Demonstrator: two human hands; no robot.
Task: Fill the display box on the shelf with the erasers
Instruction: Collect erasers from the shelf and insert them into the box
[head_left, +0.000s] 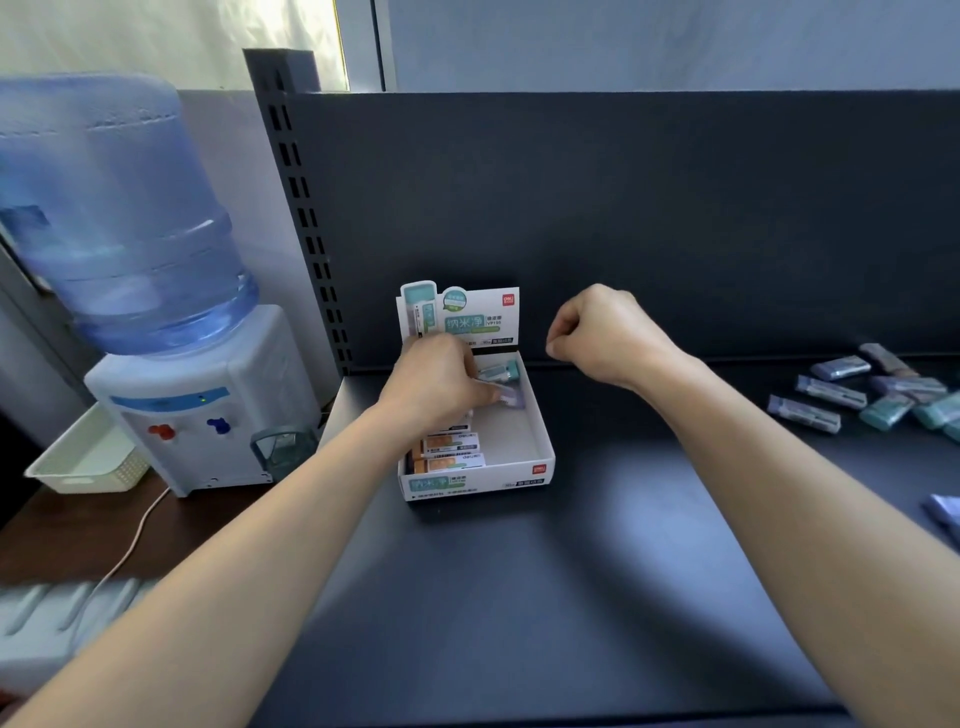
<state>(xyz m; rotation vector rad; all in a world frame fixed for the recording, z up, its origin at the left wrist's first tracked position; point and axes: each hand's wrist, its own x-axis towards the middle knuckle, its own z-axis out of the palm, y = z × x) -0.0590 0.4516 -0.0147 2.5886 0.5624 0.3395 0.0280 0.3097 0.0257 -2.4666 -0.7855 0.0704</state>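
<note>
A white display box (540, 441) with a raised printed back flap stands on the dark shelf (519, 597). My left hand (439, 382) reaches into the box and grips a purple eraser (511, 396) at its far end. A teal eraser (501, 370) lies just behind it, and orange-labelled erasers (452, 452) are stacked at the box's near left. My right hand (602, 327) hovers to the right of the box with curled fingers and nothing in it. Several loose purple and teal erasers (878, 397) lie at the shelf's far right.
The shelf's dark back panel (623, 208) rises behind the box, with a slotted upright (306, 218) at its left. A water dispenser (171, 322) and a white basket (88, 457) stand on a brown table to the left. Another purple eraser (948, 512) lies at the right edge.
</note>
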